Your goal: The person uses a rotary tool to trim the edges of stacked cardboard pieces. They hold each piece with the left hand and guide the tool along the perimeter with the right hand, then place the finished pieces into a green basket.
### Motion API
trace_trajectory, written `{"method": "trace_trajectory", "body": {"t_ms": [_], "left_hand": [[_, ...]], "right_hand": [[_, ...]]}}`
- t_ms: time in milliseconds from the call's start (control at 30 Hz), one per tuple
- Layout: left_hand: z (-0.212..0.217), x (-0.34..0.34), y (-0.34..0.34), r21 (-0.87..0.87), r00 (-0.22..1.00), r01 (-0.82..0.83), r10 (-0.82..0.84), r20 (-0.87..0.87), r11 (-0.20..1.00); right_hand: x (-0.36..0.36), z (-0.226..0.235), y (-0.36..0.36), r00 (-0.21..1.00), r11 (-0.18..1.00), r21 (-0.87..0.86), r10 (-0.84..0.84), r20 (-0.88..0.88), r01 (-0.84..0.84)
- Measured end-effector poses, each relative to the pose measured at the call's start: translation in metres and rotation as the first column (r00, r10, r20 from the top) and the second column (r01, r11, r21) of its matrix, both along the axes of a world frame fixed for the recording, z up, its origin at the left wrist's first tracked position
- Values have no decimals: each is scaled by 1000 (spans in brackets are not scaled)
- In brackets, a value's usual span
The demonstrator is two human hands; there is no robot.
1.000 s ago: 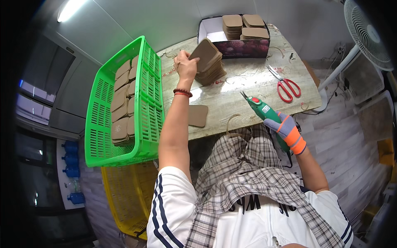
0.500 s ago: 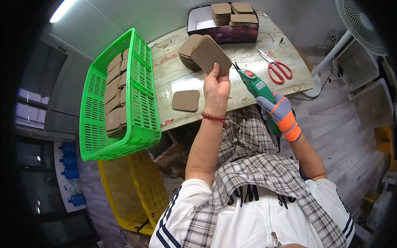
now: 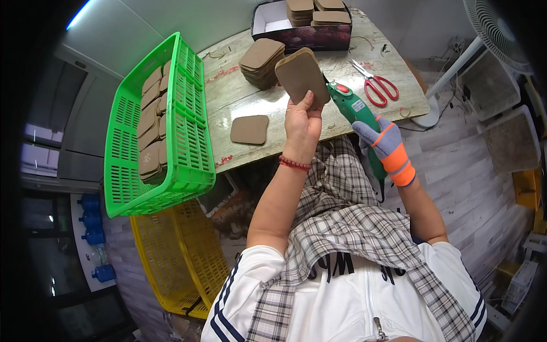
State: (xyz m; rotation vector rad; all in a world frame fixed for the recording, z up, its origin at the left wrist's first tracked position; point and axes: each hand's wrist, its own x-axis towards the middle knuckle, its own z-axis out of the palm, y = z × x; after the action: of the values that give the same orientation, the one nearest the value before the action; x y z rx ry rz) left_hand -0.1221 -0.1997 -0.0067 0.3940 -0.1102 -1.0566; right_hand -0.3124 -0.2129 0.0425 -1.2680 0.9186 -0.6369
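One brown pad (image 3: 302, 77) pinched in left hand (image 3: 303, 121), edge at the tip of the green power cutter (image 3: 350, 104) (contact unclear); gloved right hand (image 3: 384, 142) grips cutter. Loose pad (image 3: 249, 130) plus stack (image 3: 261, 64) on table (image 3: 228, 102), more in green basket (image 3: 189, 128) and box (image 3: 299, 40); which are finished, can't tell.

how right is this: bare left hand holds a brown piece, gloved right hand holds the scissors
One slip: the head view shows the gloved right hand holding a green handheld tool; the scissors lie on the table. The bare left hand does hold a brown piece.
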Motion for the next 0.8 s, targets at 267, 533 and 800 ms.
{"method": "trace_trajectory", "body": {"t_ms": [267,533,800], "left_hand": [[-21,-4,22,115,972,3,-29,232,993],[-11,52,48,214,814,50,-164,558,976],[5,78,66,427,646,191,-440,624,884]], "right_hand": [[-6,9,-7,1000,997,-75,-6,-29,4],[-32,27,-12,961,973,-124,165,-221,-196],[-34,16,-10,920,924,-222,233,-315,-310]]}}
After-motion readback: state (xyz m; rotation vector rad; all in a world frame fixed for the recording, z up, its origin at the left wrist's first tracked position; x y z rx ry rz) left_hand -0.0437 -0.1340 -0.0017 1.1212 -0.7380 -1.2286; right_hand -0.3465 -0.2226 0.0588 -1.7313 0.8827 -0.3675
